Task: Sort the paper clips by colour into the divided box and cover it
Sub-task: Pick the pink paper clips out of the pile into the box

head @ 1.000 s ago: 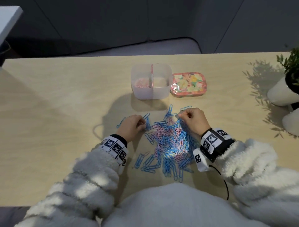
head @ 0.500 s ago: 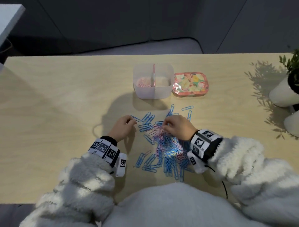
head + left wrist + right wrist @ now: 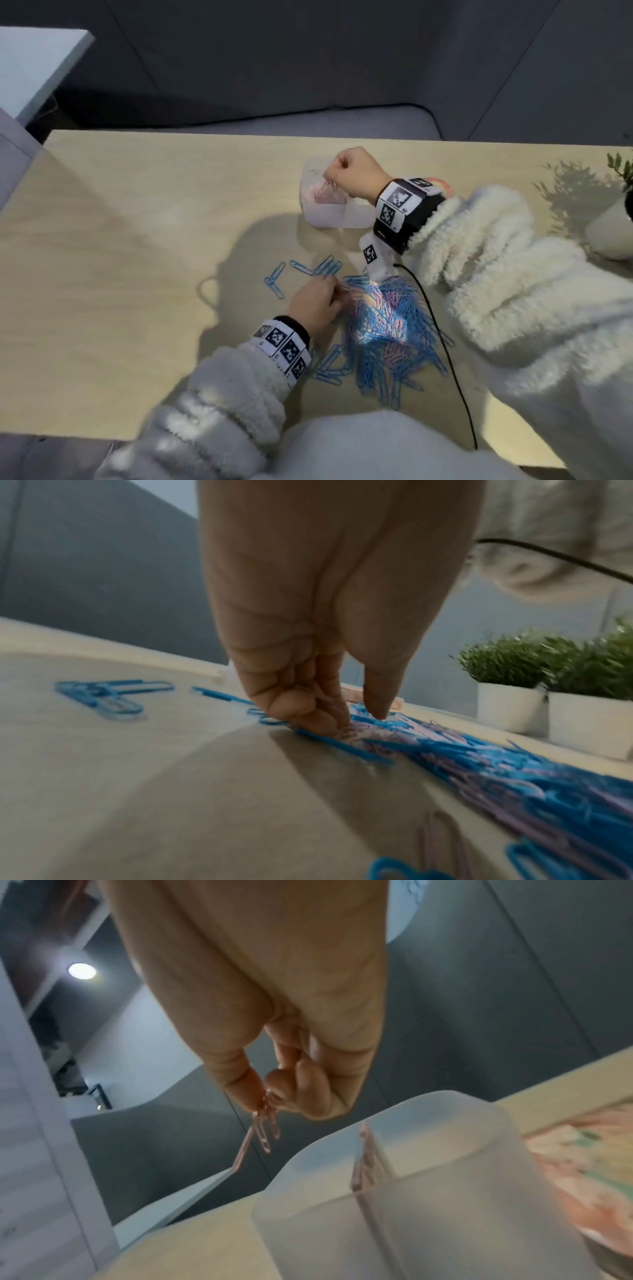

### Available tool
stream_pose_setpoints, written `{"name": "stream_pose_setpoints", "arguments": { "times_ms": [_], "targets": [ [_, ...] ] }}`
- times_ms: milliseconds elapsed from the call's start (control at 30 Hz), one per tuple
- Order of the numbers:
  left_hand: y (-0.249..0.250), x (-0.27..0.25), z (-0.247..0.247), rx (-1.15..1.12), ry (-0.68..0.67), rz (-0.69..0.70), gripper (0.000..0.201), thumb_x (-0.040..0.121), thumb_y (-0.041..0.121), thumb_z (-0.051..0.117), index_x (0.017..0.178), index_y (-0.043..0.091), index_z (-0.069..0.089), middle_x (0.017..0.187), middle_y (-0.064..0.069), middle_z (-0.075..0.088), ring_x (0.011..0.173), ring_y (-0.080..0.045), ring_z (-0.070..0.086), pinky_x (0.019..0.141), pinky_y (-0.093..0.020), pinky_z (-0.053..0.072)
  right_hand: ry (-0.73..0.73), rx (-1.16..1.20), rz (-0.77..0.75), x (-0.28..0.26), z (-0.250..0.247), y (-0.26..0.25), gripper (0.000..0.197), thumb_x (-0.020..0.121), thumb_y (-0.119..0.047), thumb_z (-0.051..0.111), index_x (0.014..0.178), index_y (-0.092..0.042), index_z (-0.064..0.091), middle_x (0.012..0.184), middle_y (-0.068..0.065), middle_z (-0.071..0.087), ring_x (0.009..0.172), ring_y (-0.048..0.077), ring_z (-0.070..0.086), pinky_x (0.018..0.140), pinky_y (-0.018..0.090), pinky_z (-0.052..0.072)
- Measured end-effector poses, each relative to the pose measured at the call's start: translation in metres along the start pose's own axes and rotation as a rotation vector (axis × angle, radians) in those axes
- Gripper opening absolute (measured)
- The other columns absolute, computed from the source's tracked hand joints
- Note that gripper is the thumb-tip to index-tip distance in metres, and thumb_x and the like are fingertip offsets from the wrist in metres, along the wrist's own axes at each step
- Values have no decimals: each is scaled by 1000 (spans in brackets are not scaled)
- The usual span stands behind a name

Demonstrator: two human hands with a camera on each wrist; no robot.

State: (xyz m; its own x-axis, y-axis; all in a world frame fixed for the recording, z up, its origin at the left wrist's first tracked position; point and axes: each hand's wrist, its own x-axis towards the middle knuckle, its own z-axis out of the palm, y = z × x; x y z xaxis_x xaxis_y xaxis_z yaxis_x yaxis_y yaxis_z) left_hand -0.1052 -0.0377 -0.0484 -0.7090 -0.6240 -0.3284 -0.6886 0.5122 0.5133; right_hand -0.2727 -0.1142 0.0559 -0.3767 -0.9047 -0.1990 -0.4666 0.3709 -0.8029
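Right hand [image 3: 356, 178] pinches pink clips [image 3: 262, 1131] above the box [image 3: 329, 219] at twelve o'clock, best released low over the left compartment, while the left hand [image 3: 317, 305], fingers curled, picks at the pile [image 3: 387, 329].

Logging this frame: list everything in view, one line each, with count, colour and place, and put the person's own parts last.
translucent plastic divided box: one, frosted white, far middle of table, uncovered; pink clips in its left compartment.
floral patterned lid: one, pink and green, right of the box, mostly hidden in the head view.
pile of loose paper clips: many, blue mixed with pink, near middle of table.
stray blue paper clips: a few, left of the pile.
pink paper clips: a few, hanging from the right hand's grip above the box.
white plant pots: two, green plants, right edge of table.
light wooden table: one, beige.
black cable: one, running from the right wrist.
left hand: fingertips on the pile's left edge.
right hand: over the box, pinching the pink clips.
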Motion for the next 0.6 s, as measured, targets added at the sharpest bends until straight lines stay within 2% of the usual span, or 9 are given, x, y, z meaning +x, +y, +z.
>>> {"name": "stream_pose_setpoints", "arguments": {
  "times_ms": [100, 167, 233, 300, 367, 400, 433, 500, 600],
  "targets": [
    [-1, -1, 5, 107, 15, 42, 26, 84, 19, 57, 106, 5, 52, 112, -14, 55, 105, -30, 51, 86, -38, 41, -26, -207, -20, 11, 13, -1, 10, 82, -6, 50, 81, -5, 61, 100, 19, 68, 97, 30, 62, 81, 32, 49],
    [-3, -3, 5, 127, 13, 52, 29, 83, 15, 58, 109, 6, 51, 115, -14, 52, 106, -30, 50, 87, -40, 43, -134, -317, -12, 14, 19, 1, 29, 83, -4, 50, 111, -4, 60, 122, 19, 60, 115, 31, 54, 96, 33, 43],
    [-7, -5, 5, 127, 21, 69, 29, 81, 11, 58, 109, 6, 52, 114, -14, 52, 105, -31, 52, 86, -43, 45, -177, -340, -39, 9, 16, 2, 40, 86, -2, 49, 124, -7, 54, 131, 16, 54, 123, 29, 48, 104, 33, 38],
    [-11, -8, 4, 88, 31, 83, 26, 80, 9, 57, 105, 7, 54, 111, -14, 56, 101, -32, 55, 84, -43, 46, -91, -290, -116, -4, 8, 6, 37, 86, 0, 45, 120, -6, 58, 126, 14, 59, 118, 28, 52, 103, 34, 41],
    [-16, -13, 1, 37, 50, 90, 20, 81, 7, 56, 101, 7, 56, 106, -13, 59, 97, -31, 57, 83, -41, 46, 3, -199, -188, -27, 3, 12, 29, 86, 1, 43, 104, -5, 65, 103, 10, 67, 96, 25, 61, 89, 34, 49],
    [-19, -16, -1, 14, 62, 92, 18, 81, 7, 56, 98, 6, 57, 103, -13, 60, 95, -30, 57, 82, -39, 46, -13, -175, -211, -40, 2, 19, 26, 86, 0, 44, 97, -6, 67, 92, 6, 66, 83, 21, 62, 79, 31, 50],
    [-23, -19, -3, -7, 73, 93, 15, 80, 7, 57, 96, 6, 58, 101, -13, 61, 93, -29, 57, 81, -38, 46, -78, -187, -216, -54, 3, 27, 23, 85, -1, 47, 94, -6, 68, 85, 3, 65, 73, 17, 60, 71, 25, 47],
    [-31, -24, -7, -35, 79, 74, 11, 80, 7, 60, 92, 7, 59, 97, -11, 61, 91, -27, 57, 80, -34, 44, -254, -296, -171, -77, 9, 50, 19, 84, -3, 53, 92, -6, 70, 84, 1, 67, 69, 9, 56, 68, 17, 42],
    [-35, -26, -12, -62, 91, 32, 10, 83, 10, 60, 92, 9, 61, 96, -9, 63, 91, -23, 57, 76, -25, 38, -361, -400, -85, -98, 22, 85, 19, 78, -4, 59, 90, -8, 73, 91, 8, 73, 76, 12, 60, 78, 23, 48]
  ]
}}
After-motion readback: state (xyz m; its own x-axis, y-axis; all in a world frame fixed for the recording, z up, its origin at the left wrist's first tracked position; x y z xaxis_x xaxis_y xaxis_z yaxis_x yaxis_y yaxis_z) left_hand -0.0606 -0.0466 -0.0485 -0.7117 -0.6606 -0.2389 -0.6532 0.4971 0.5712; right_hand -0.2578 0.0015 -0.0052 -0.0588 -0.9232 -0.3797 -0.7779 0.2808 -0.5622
